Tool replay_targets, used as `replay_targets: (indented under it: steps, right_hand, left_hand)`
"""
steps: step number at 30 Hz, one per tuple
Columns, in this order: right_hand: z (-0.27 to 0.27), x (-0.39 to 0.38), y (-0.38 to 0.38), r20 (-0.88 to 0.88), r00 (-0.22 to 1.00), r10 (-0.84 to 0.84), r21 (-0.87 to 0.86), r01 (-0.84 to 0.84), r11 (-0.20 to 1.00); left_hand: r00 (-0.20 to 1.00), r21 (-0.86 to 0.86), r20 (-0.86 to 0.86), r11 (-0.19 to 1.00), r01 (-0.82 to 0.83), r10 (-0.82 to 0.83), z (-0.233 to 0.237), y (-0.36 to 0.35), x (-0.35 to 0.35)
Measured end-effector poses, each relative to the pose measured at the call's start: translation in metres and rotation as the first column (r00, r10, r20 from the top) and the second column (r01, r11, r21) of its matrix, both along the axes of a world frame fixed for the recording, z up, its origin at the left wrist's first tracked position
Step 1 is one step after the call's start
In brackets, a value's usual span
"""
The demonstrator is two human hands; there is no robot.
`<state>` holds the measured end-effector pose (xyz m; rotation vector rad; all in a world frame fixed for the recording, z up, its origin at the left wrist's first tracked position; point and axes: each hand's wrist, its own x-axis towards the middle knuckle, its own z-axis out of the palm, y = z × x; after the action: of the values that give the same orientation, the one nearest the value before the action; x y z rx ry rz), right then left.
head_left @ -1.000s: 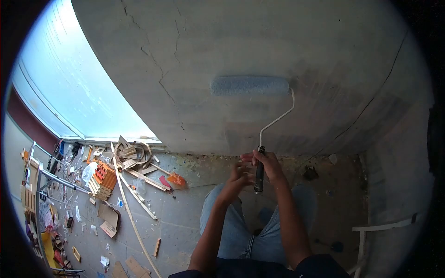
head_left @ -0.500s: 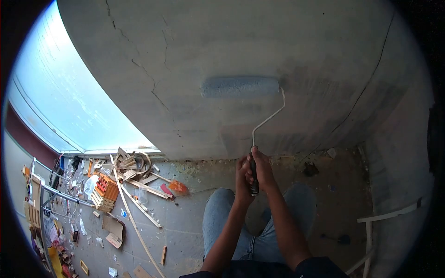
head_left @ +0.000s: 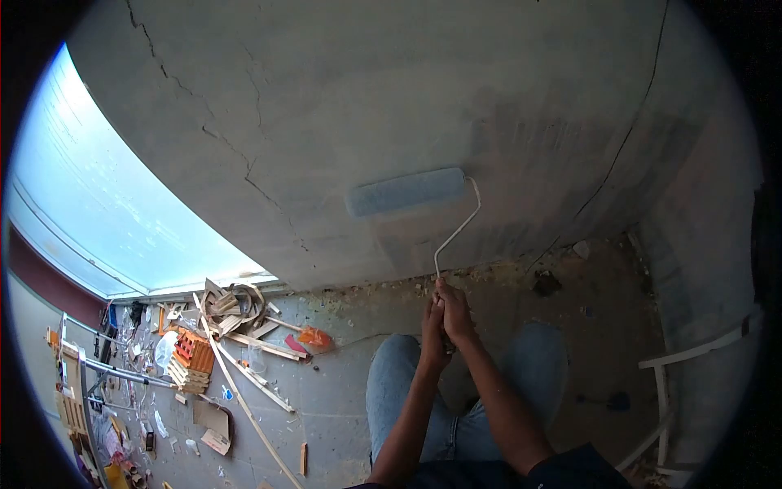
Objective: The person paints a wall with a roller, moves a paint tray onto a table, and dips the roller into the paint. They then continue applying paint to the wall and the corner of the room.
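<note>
A paint roller (head_left: 407, 192) with a pale blue-grey sleeve lies against the lower part of the wall (head_left: 342, 106), its sleeve tilted slightly up to the right. From the sleeve's right end a bent wire frame runs down to the handle, which is mostly hidden by my fingers. My left hand (head_left: 433, 330) wraps the handle from the left side. Over it from the right, my right hand (head_left: 454, 310) is closed on the same handle. Patches of darker and pinkish paint show on the wall right of the roller.
Wood scraps (head_left: 232, 306), long wooden strips (head_left: 240, 391) and an orange slatted block (head_left: 191, 354) litter the floor at left. A metal ladder (head_left: 122, 371) stands far left, below a bright window (head_left: 122, 212). At right is a white frame (head_left: 661, 391).
The roller has come down the wall and a little left, and its sleeve has gone from level to tilted. Both hands have lowered with it. The view has shifted slightly.
</note>
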<state>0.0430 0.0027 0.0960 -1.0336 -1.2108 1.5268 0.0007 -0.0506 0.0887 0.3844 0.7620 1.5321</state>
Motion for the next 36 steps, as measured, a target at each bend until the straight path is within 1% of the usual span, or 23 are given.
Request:
replay_targets:
  steps: [2, 3, 6, 7, 9, 11, 12, 14, 15, 18, 21, 24, 25, 26, 27, 29, 30, 33, 35, 36]
  right_hand:
    - [0.036, 0.005, -0.001, 0.015, 0.999, 0.041, -0.068, -0.04, 0.997]
    - [0.049, 0.007, -0.004, 0.02, 0.998, 0.063, -0.115, -0.06, 0.992]
    - [0.062, 0.008, -0.005, 0.002, 0.997, 0.075, -0.142, -0.074, 0.987]
    - [0.05, 0.009, -0.006, 0.031, 0.997, 0.069, -0.13, -0.064, 0.989]
    - [0.005, 0.008, -0.003, 0.088, 0.995, 0.051, -0.083, -0.044, 0.996]
    - [-0.029, 0.009, -0.004, 0.142, 0.988, 0.053, -0.083, -0.041, 0.996]
    - [-0.028, 0.009, -0.007, 0.172, 0.983, 0.059, -0.091, -0.044, 0.995]
    - [-0.027, 0.006, -0.015, 0.133, 0.99, 0.04, -0.108, -0.026, 0.994]
    - [-0.018, 0.002, -0.014, 0.113, 0.993, 0.027, -0.107, -0.015, 0.994]
    - [-0.001, -0.002, -0.002, 0.117, 0.992, 0.039, 0.044, -0.044, 0.998]
    - [0.043, -0.011, 0.008, 0.0, 0.998, 0.056, 0.112, -0.056, 0.992]
    - [0.015, -0.019, 0.01, 0.069, 0.998, 0.01, 0.051, -0.014, 0.999]
    - [-0.003, -0.018, 0.009, 0.067, 0.997, 0.027, 0.021, -0.029, 0.999]
    - [-0.026, -0.017, 0.006, 0.062, 0.997, 0.044, -0.004, -0.044, 0.999]
    - [-0.029, -0.015, 0.001, 0.058, 0.996, 0.062, -0.04, -0.06, 0.997]
    - [-0.038, -0.016, -0.008, 0.006, 0.999, 0.054, -0.086, -0.053, 0.995]
    - [-0.033, -0.016, -0.011, -0.018, 0.999, 0.042, -0.104, -0.044, 0.994]
    - [0.002, -0.016, -0.009, -0.125, 0.99, 0.062, -0.034, -0.067, 0.997]
    - [0.023, -0.011, 0.002, -0.094, 0.99, 0.109, 0.025, -0.108, 0.994]
    - [0.027, -0.01, 0.004, -0.077, 0.988, 0.137, 0.049, -0.133, 0.99]
  left_hand:
    - [0.998, -0.013, 0.014, 0.998, -0.055, 0.055, 0.04, 0.0, 0.003]
    - [0.996, -0.033, 0.019, 0.996, -0.084, 0.084, 0.052, -0.003, 0.004]
    - [0.996, -0.064, 0.066, 0.997, -0.048, 0.053, 0.045, -0.007, 0.003]
    - [0.995, -0.098, 0.08, 0.994, -0.045, 0.052, 0.04, -0.009, 0.004]
    - [0.993, -0.144, 0.106, 0.989, -0.034, 0.05, 0.023, -0.012, 0.007]
    - [0.997, -0.122, 0.034, 0.991, -0.061, 0.066, -0.013, -0.011, 0.008]
    - [0.997, -0.119, 0.001, 0.99, -0.079, 0.08, -0.017, -0.013, 0.009]
    - [0.995, -0.12, -0.038, 0.988, -0.095, 0.091, -0.026, -0.016, 0.005]
    - [0.994, -0.111, -0.058, 0.989, -0.101, 0.095, -0.02, -0.012, 0.002]
    - [0.971, -0.031, -0.194, 0.989, -0.146, 0.138, -0.004, -0.005, -0.003]
    - [0.986, -0.005, -0.114, 0.992, -0.125, 0.124, 0.049, 0.003, -0.006]
    - [0.988, -0.087, -0.11, 0.99, -0.115, 0.105, 0.065, 0.0, -0.01]
    - [0.992, -0.088, -0.088, 0.991, -0.096, 0.088, 0.042, -0.001, -0.009]
    - [0.995, -0.085, -0.07, 0.993, -0.077, 0.071, -0.003, -0.003, -0.011]
    - [0.997, -0.092, -0.05, 0.994, -0.057, 0.053, -0.006, -0.005, -0.009]
    - [0.984, -0.186, -0.137, 0.973, -0.135, 0.11, -0.015, -0.014, -0.01]
    - [0.975, -0.225, -0.18, 0.96, -0.169, 0.129, -0.01, -0.017, -0.01]
    - [0.948, -0.096, -0.296, 0.984, -0.15, 0.116, -0.02, -0.011, -0.02]
    - [0.96, -0.081, -0.247, 0.984, -0.158, 0.134, 0.029, -0.005, -0.013]
    - [0.964, -0.078, -0.222, 0.983, -0.166, 0.146, 0.046, -0.006, -0.01]
